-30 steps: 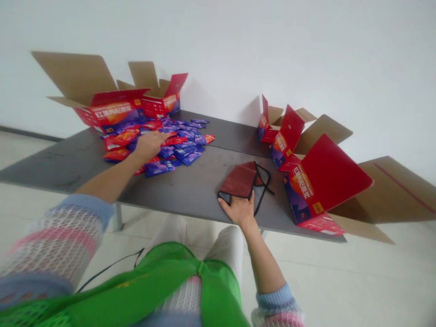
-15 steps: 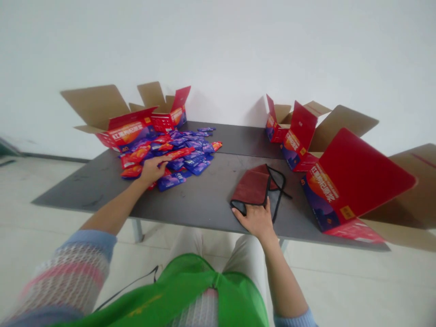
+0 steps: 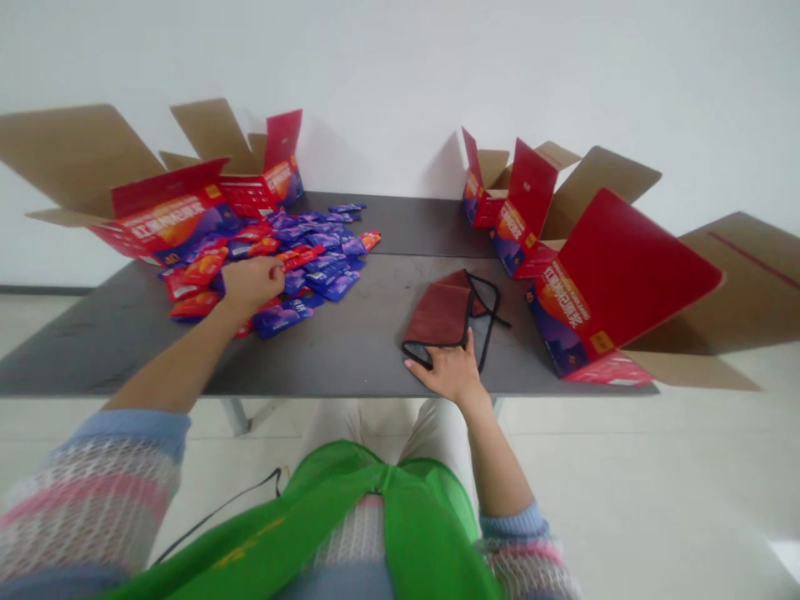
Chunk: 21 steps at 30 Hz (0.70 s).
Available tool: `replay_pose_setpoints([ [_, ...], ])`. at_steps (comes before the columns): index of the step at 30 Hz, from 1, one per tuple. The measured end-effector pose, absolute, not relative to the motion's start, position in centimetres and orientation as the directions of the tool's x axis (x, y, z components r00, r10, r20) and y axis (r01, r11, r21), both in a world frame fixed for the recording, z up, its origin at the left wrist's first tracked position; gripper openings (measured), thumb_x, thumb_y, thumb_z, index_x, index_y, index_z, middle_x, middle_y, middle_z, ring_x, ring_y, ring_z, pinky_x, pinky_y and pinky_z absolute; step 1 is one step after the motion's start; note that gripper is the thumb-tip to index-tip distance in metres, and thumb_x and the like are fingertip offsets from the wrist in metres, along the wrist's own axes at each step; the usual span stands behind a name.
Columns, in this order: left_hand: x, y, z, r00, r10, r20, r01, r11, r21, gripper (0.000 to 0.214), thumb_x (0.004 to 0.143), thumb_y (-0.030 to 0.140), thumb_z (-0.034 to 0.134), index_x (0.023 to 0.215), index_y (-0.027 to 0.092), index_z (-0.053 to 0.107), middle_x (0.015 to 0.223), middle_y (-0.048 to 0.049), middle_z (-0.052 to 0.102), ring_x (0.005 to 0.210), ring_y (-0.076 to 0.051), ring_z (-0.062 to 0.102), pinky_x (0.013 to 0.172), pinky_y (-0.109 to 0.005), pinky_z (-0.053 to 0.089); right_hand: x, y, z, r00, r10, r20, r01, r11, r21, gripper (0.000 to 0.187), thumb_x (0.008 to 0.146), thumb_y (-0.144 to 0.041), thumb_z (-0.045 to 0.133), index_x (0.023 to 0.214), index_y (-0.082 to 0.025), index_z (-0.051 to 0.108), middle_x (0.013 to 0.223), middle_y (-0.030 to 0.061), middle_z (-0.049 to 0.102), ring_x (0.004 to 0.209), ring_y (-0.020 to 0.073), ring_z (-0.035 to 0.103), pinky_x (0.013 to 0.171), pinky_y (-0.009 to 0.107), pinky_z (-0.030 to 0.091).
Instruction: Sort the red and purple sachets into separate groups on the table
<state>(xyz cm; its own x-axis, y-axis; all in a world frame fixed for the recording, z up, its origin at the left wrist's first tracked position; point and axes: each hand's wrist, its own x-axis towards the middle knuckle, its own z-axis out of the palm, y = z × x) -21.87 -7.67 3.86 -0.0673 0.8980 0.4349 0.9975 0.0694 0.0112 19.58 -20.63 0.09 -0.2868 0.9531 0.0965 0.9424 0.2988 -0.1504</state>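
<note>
A heap of purple and red sachets (image 3: 312, 250) lies on the dark grey table (image 3: 368, 333) at the left. My left hand (image 3: 250, 283) rests at the near edge of the heap, fingers curled on a red sachet (image 3: 293, 257). A dark red pouch with black trim (image 3: 445, 317) lies flat in the middle of the table. On its near corner my right hand (image 3: 451, 372) presses down, fingers spread.
Two open red-and-cardboard cartons (image 3: 175, 208) stand at the back left behind the sachets. Several more open cartons (image 3: 600, 283) stand at the right, the nearest one overhanging the table's front edge. A white wall runs behind. A green bag (image 3: 350, 533) lies in my lap.
My left hand has drawn back from deeper in the heap to its near edge and curled its fingers. My right hand stays on the pouch. The view has shifted.
</note>
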Motion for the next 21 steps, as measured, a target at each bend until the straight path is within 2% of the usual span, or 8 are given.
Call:
replay_pose_setpoints([
  [3, -17.1, -8.5, 3.4, 0.057, 0.875, 0.481, 0.994, -0.093, 0.052, 0.04, 0.088, 0.03, 0.05, 0.117, 0.015, 0.072, 0.117, -0.0098, 0.073, 0.107, -0.03, 0.068, 0.089, -0.039, 0.049, 19.5, -20.6, 0.3, -0.295, 0.953, 0.071, 0.937, 0.303, -0.174, 0.059, 0.093, -0.072, 0.041, 0.126, -0.033, 0.068, 0.109, 0.0074, 0.076, 0.117, 0.0294, 0.063, 0.118, 0.059, -0.004],
  [6, -10.1, -9.8, 3.4, 0.384, 0.812, 0.441, 0.898, -0.439, 0.027, 0.04, 0.083, 0.025, 0.052, 0.115, 0.015, 0.074, 0.125, -0.0114, 0.071, 0.124, -0.03, 0.061, 0.101, -0.043, 0.049, 19.1, -20.6, 0.6, -0.274, 0.961, 0.028, 0.947, 0.275, -0.164, 0.06, 0.094, -0.072, 0.039, 0.124, -0.031, 0.07, 0.108, 0.0083, 0.077, 0.114, 0.0288, 0.064, 0.119, 0.058, -0.005],
  [10, -0.6, -10.8, 4.7, 0.81, 0.542, 0.223, 0.545, -0.837, 0.053, 0.05, 0.078, 0.017, 0.053, 0.125, 0.022, 0.069, 0.136, -0.0004, 0.065, 0.145, -0.02, 0.041, 0.113, -0.033, 0.043, 18.8, -20.8, 0.8, -0.263, 0.965, 0.004, 0.953, 0.26, -0.152, 0.062, 0.096, -0.071, 0.034, 0.127, -0.029, 0.069, 0.111, 0.008, 0.076, 0.116, 0.0277, 0.064, 0.119, 0.056, -0.007],
  [12, 3.2, -10.5, 5.1, 0.867, 0.477, 0.143, 0.472, -0.879, 0.071, 0.06, 0.077, 0.015, 0.056, 0.136, 0.016, 0.061, 0.142, -0.0053, 0.061, 0.149, -0.02, 0.033, 0.114, -0.03, 0.04, 18.8, -20.9, 0.8, -0.266, 0.964, 0.008, 0.952, 0.264, -0.156, 0.063, 0.097, -0.071, 0.033, 0.128, -0.029, 0.068, 0.113, 0.0073, 0.076, 0.119, 0.0274, 0.062, 0.12, 0.056, -0.008],
  [14, 6.1, -9.7, 4.9, 0.894, 0.422, 0.151, 0.423, -0.906, 0.03, 0.07, 0.078, 0.012, 0.057, 0.147, 0.011, 0.05, 0.151, -0.0105, 0.051, 0.154, -0.023, 0.019, 0.121, -0.034, 0.031, 18.9, -20.9, 0.7, -0.262, 0.965, 0.003, 0.953, 0.259, -0.154, 0.064, 0.096, -0.072, 0.031, 0.13, -0.03, 0.067, 0.116, 0.0073, 0.075, 0.122, 0.0277, 0.061, 0.12, 0.056, -0.007],
  [16, 8.0, -8.5, 4.4, 0.939, 0.308, 0.154, 0.314, -0.949, -0.019, 0.071, 0.08, 0.009, 0.056, 0.15, 0.016, 0.047, 0.16, -0.0078, 0.039, 0.155, -0.023, 0.011, 0.125, -0.039, 0.022, 18.9, -20.9, 0.6, -0.255, 0.967, -0.011, 0.956, 0.25, -0.154, 0.066, 0.096, -0.073, 0.031, 0.133, -0.031, 0.065, 0.12, 0.0071, 0.073, 0.125, 0.0281, 0.058, 0.12, 0.056, -0.007],
  [19, 9.3, -6.4, 3.7, 0.97, 0.194, 0.145, 0.206, -0.976, -0.071, 0.051, 0.087, 0.01, 0.053, 0.134, 0.027, 0.064, 0.16, 0.0001, 0.039, 0.155, -0.022, 0.017, 0.127, -0.043, 0.013, 18.8, -20.9, 0.5, -0.248, 0.969, -0.011, 0.956, 0.243, -0.164, 0.066, 0.095, -0.074, 0.03, 0.135, -0.032, 0.062, 0.129, 0.0058, 0.069, 0.132, 0.0287, 0.052, 0.121, 0.057, -0.006],
  [21, 9.0, -5.3, 3.6, 0.948, 0.26, 0.186, 0.281, -0.955, -0.096, 0.038, 0.09, 0.011, 0.051, 0.117, 0.027, 0.073, 0.155, 0.0005, 0.047, 0.153, -0.022, 0.024, 0.127, -0.047, 0.011, 18.7, -21.1, 0.5, -0.251, 0.968, 0.025, 0.952, 0.252, -0.176, 0.065, 0.096, -0.073, 0.03, 0.139, -0.033, 0.058, 0.138, 0.0043, 0.064, 0.139, 0.03, 0.044, 0.121, 0.06, -0.004],
])
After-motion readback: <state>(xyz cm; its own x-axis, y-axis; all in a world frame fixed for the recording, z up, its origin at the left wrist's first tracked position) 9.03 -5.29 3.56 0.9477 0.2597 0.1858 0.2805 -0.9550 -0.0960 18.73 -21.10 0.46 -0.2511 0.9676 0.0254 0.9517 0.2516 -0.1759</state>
